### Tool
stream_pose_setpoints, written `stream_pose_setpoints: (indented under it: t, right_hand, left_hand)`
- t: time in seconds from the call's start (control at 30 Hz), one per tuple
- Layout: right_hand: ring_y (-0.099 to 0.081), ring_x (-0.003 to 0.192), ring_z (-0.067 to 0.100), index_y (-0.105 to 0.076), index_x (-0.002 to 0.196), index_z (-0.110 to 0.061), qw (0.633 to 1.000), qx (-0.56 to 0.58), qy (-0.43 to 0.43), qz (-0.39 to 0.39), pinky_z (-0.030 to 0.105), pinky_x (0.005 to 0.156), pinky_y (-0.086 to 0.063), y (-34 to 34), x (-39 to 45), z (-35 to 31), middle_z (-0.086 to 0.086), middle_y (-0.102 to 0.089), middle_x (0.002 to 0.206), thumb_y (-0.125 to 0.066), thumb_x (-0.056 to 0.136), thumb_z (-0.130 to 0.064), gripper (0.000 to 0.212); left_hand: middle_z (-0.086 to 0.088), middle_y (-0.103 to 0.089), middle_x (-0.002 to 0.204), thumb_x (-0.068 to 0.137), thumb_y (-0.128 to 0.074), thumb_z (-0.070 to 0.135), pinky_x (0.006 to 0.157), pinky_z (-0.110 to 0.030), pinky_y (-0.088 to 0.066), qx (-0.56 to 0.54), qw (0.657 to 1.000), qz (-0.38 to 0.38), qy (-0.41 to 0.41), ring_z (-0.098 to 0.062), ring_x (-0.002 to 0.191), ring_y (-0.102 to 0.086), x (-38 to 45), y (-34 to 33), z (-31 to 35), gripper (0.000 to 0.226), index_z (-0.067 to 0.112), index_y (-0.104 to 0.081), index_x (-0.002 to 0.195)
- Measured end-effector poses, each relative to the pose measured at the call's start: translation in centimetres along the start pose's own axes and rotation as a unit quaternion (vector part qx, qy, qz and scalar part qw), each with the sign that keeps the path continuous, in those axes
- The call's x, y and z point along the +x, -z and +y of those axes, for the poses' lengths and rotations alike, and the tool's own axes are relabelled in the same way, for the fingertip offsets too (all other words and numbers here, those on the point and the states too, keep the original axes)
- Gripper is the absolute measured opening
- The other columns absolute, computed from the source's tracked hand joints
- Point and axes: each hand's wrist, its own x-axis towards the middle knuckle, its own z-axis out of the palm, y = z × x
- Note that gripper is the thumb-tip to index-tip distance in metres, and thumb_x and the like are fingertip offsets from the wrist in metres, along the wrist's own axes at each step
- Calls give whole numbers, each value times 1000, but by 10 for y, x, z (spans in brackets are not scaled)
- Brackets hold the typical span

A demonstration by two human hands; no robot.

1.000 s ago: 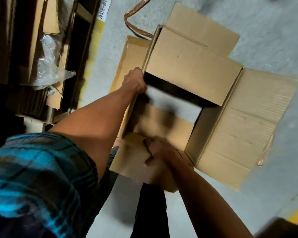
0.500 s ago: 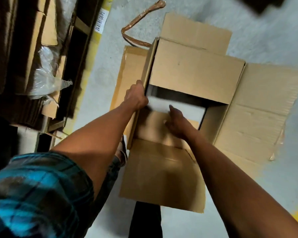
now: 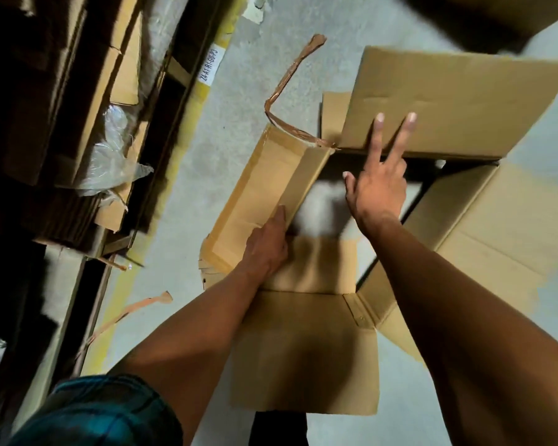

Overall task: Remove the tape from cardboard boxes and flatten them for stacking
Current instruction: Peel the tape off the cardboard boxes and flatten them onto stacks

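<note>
An open brown cardboard box (image 3: 306, 349) stands on the concrete floor with all its flaps spread out and its bottom open to the floor. My left hand (image 3: 266, 244) holds the top edge of the box's left wall, thumb lying along the edge. My right hand (image 3: 379, 181) reaches across the opening with fingers straight and spread, two fingertips pressing on the far flap (image 3: 458, 101). A strip of brown tape (image 3: 290, 82) hangs loose from the far left corner of the box and curls over the floor.
A rack (image 3: 87, 107) of flattened cardboard and clear plastic wrap (image 3: 113, 162) runs along the left, edged by a yellow floor line (image 3: 194, 130). Another torn tape strip (image 3: 132, 310) lies on the floor near it. A dark box corner (image 3: 496, 17) fills the top right.
My right hand moved from the near flap across the opening to the far flap and spread its fingers. My left hand slid nearer along the left wall. The view tilted forward.
</note>
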Motion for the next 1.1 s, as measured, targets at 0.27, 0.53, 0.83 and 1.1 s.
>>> stream_pose_setpoints:
  t: [0.27,0.53,0.83,1.1]
  right_hand:
    - [-44,102,43,-50,132,-18,997,21,-53,-52,39,73,-37,-5,7,-7,10,-44,135,-40,92,9,50]
    - [-35,127,43,-29,152,-17,972,209,-106,-19,37,97,-41,-5,-12,-32,9,-15,161,-52,91,1,67]
    - [-68,100,26,-57,120,-12,720,612,-291,-150,36,88,-55,6,-53,-107,5,-69,109,-67,90,-38,41]
    - [-72,88,17,-67,103,-16,777,593,-193,-87,35,83,-59,114,7,-76,0,-75,93,-64,80,-23,24]
  left_hand:
    - [-14,-51,137,97,-41,8,90,-44,-46,7,1000,9,-2,-37,106,-57,-26,-5,-8,70,21,-7,157]
    - [-17,-51,138,96,-41,10,98,-46,-40,3,999,32,24,-40,113,-54,-39,0,-7,68,22,-10,156]
    - [-14,-47,141,104,-42,23,102,-41,-41,-18,992,125,-12,-29,117,-52,-46,34,32,56,15,-17,153]
    - [-2,-71,119,91,-45,54,66,-30,-53,-4,904,382,-195,-24,79,-71,-56,92,64,56,18,-58,133]
